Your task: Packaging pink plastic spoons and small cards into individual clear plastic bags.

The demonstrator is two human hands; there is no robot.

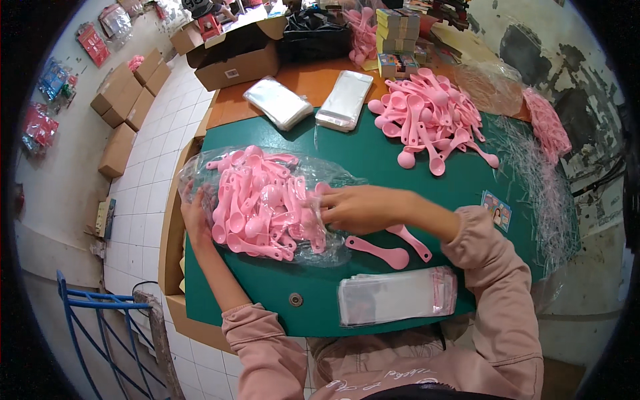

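A clear plastic bag (337, 172) full of pink measuring spoons (250, 200) lies on the left part of the green table. My left hand (195, 215) grips the bag's left side, its fingers partly behind the plastic. At the right side of the bag, my right hand (357, 207) has its fingers curled in against the spoons. Its fingertips are hidden, so what they hold cannot be made out. Just below that hand, a loose pink spoon (383, 253) lies on the table, and another spoon (412, 243) rests partly under my right forearm.
A pile of pink spoons (433, 117) sits at the back right. Clear plastic sleeves (393, 297) lie near the front edge, with two more stacks (279, 103) (345, 100) at the back. A small metal ring (295, 300), a printed card (497, 210) and stringy plastic (543, 193) lie around.
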